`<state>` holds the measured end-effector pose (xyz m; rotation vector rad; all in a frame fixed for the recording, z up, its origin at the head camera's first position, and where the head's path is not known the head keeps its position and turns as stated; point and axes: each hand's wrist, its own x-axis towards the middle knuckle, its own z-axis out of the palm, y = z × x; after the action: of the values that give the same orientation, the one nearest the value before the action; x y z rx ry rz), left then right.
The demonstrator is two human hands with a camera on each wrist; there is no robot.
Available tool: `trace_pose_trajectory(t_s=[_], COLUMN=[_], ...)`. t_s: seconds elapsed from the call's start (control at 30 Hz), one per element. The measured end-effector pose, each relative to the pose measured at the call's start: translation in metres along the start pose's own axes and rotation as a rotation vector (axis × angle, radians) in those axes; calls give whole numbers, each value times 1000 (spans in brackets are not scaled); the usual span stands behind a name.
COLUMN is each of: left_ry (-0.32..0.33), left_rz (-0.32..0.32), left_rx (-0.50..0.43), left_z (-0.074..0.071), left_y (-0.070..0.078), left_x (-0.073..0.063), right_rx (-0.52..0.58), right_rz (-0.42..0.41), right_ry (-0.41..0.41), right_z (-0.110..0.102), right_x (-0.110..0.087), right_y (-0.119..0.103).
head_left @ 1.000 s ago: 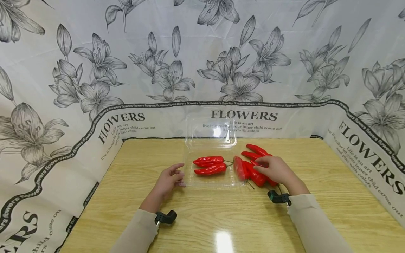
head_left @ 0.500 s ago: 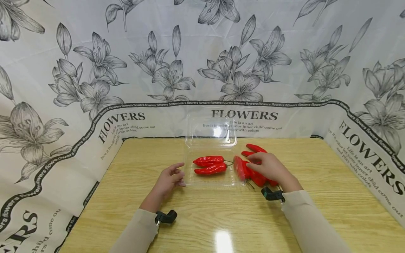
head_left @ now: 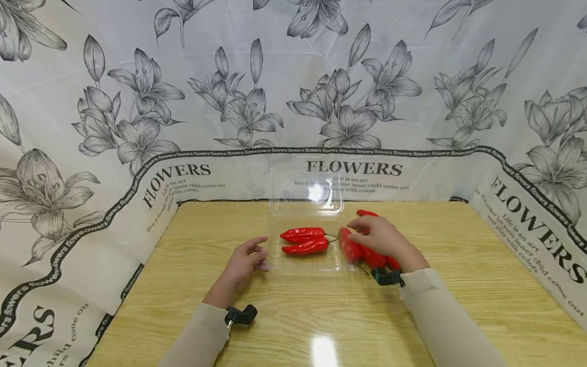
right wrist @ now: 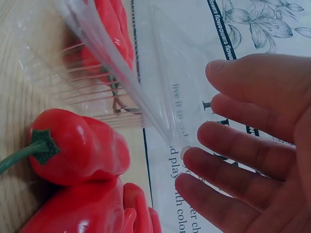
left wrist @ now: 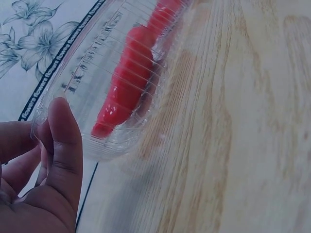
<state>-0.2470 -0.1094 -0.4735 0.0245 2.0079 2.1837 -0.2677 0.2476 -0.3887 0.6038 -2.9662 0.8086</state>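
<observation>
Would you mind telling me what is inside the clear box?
Two red peppers lie side by side in the clear box, stems toward the right hand. What lies directly beneath them is covered and cannot be seen.

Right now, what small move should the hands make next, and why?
I would perhaps grip the loose pepper nearest the box with the right hand: that hand is open and empty close by, while the left hand pinches the box's edge.

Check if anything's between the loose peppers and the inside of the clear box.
Yes: the right wall of the clear box stands between the loose peppers and its inside. Over the top, the lid is raised at the back, leaving the way open; the empty right hand is by that wall.
</observation>
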Motion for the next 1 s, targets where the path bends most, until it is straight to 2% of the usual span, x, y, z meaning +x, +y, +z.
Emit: trace_pose_trajectory(t_s=[0.2, 0.43, 0.57, 1.0], left_ry=[2, 5, 9, 17], left_rz=[-2, 2, 1, 5], left_rx=[12, -1, 12, 32], left_z=[-1, -2, -2, -1], left_y=[-1, -2, -1, 1], left_x=[0, 1, 1, 1], right_rx=[-12, -50, -60, -6], right_rz=[-8, -80, -105, -60], right_ry=[-35, 0, -13, -136], right_z=[2, 2, 1, 7], right_x=[7, 15, 20, 33], right_y=[-5, -11, -16, -27])
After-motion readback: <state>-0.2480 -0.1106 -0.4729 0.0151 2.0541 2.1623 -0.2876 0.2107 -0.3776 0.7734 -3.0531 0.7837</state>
